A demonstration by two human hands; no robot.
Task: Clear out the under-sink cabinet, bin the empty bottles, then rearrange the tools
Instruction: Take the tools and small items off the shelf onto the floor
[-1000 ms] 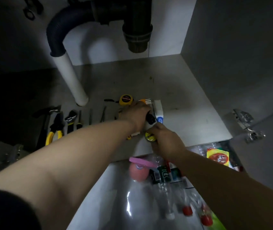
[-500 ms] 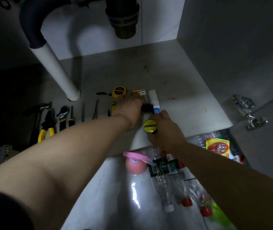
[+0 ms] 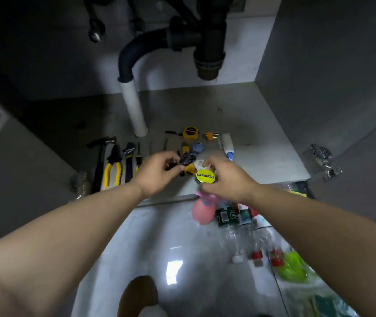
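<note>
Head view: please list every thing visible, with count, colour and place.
hammer: one, black handle, cabinet floor, far left
pliers: one, yellow handles, beside hammer
wrench: one, dark, beside pliers
tape measure: one, yellow, behind the row
hex keys: one set, orange holder, beside tape measure
tube: one, white, blue cap, rightmost
pipe: one, white, cabinet back
clear bottles: several, red and white caps, room floor
pink bottle: one, room floor
tape roll: one, yellow label, above cabinet edge
dark object: one, black, above tools
left hand: pinches dark object
right hand: grips tape roll
</note>
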